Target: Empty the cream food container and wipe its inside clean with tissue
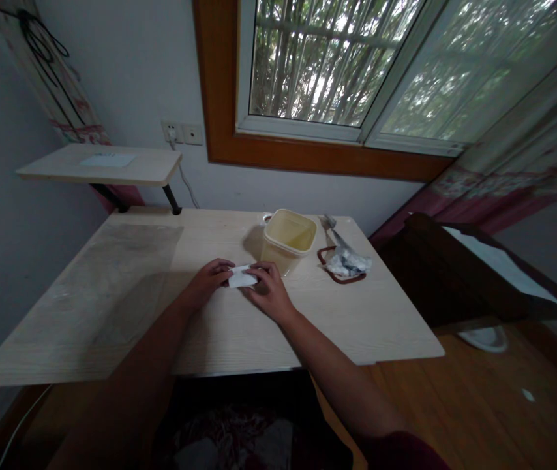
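Observation:
Between my two hands is a small white piece that looks like folded paper or tissue [242, 277]. My left hand [209, 282] pinches its left end, and the fingers of my right hand [271, 289] close on its right end. Just behind my right hand stands an open, pale yellow plastic container [286, 247]. To the right of it lies a crumpled grey-and-white plastic bag or wrapper [347, 260], resting over a brown lid-like frame [321, 253].
All of this is on a light wooden desk [357, 326]. A thin clear sheet [112, 281] covers its left part. A raised shelf [146, 163] with a paper [108, 160] stands at the back left. Dark furniture [454, 287] is beyond the right edge.

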### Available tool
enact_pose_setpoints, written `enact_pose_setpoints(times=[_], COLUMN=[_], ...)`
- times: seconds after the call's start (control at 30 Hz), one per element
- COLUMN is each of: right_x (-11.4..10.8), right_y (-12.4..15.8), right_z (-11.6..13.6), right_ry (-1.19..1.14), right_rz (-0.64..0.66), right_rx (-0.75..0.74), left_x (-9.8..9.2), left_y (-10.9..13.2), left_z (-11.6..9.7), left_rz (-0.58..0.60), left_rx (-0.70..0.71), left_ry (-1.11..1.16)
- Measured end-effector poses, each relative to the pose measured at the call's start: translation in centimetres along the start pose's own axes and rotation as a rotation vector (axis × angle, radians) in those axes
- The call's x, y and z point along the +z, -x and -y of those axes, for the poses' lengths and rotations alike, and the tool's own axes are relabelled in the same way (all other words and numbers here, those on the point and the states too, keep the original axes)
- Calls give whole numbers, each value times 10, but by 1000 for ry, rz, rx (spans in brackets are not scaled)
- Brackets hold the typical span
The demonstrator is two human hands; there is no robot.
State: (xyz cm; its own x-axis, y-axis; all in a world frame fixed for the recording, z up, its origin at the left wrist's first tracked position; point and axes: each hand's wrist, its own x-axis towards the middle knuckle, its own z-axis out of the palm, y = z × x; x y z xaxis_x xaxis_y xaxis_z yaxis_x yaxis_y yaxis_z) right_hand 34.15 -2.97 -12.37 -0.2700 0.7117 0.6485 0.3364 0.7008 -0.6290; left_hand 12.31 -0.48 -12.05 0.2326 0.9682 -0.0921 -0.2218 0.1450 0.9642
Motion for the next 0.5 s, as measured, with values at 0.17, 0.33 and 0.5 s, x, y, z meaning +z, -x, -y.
enact_pose_setpoints(times=[0.17, 0.33, 0.5], right_x=[-4, -3, 0], right_y=[-1, 2, 3], right_z=[-1, -8, -12], right_ry=[8, -44, -229], right_rz=[-22, -64, -131], right_rx=[-16, 266, 475], left_x=[-3, -1, 1], left_y=[-3, -4, -3], left_z=[7, 7, 5], left_rz=[3, -19, -70], left_rx=[-33, 29, 144], left_ry=[45, -30, -255])
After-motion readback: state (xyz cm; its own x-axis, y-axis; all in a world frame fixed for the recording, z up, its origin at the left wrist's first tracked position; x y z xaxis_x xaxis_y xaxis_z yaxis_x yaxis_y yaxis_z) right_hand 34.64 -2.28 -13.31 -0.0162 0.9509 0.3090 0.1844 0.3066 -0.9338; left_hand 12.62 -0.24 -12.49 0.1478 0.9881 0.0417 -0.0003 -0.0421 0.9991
